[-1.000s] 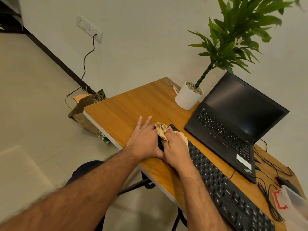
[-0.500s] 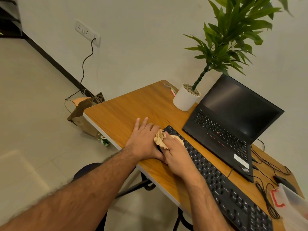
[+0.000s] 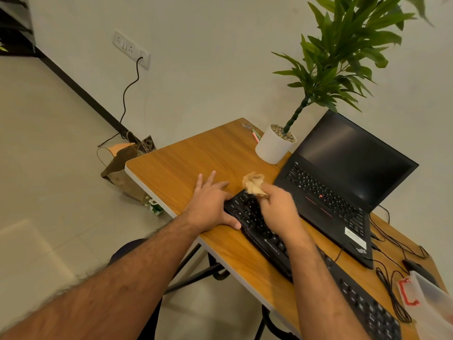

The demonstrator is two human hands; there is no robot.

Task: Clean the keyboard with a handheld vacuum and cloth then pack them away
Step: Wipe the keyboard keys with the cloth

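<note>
**At the keyboard's left end: cloth lifted, left hand bracing**

Under both hands lies the black keyboard (image 3: pixel 259 224), running diagonally along the near edge of the wooden desk (image 3: pixel 186 163). Left hand (image 3: pixel 210 204): fingers straight and spread, palm flat on the desk, thumb against the keyboard's left end; it holds nothing. Right hand (image 3: pixel 279 209): fingers curled, pinching a crumpled tan cloth (image 3: pixel 253 184) just above the keyboard's far-left corner. Contact between cloth and keys cannot be judged.

Surroundings:
- Open black laptop (image 3: pixel 343 182), screen dark, just beyond the right hand, close behind the keyboard.
- White plant pot (image 3: pixel 273 146) beyond the cloth, beside the laptop's left corner.
- Black cables (image 3: pixel 392 290) to the right of the right forearm, near a clear plastic box (image 3: pixel 431 305) with a red latch.
- Brown paper bag (image 3: pixel 122 168) on the floor, left of the left hand, past the desk edge.
</note>
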